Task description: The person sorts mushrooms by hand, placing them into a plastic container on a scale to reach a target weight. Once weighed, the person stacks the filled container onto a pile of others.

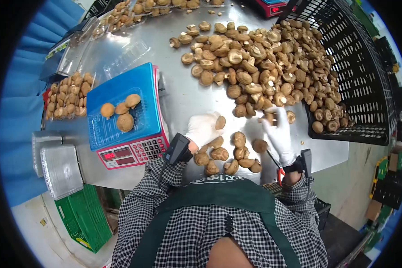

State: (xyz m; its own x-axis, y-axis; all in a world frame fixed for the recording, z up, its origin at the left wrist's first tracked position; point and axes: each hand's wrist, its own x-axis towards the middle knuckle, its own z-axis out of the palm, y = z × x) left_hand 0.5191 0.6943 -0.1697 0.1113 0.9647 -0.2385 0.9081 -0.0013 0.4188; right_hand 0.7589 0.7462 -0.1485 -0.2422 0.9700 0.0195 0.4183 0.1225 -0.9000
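Observation:
My left hand (204, 129), in a white glove, is closed round a brown mushroom (220, 122) whose cap shows at the fingertips. Over the near edge of the big mushroom pile (259, 67), my gloved right hand (279, 134) reaches with thumb and fingers curled about a mushroom (268, 117). Between and below the hands lie several loose mushrooms (239, 140) on the metal table. To the left, a scale (154, 102) with a blue top bears a clear plastic tray (103, 134) with several mushrooms in it. A red-handled tool (280, 175) lies beside my right wrist.
A black crate (366, 80) lies tipped at the right, with mushrooms spilling from it. Packed mushroom trays (69, 96) are at the left. Stacked empty trays (61, 172) stand at the table's left edge above a green crate (85, 219). A second scale (270, 8) is at the back.

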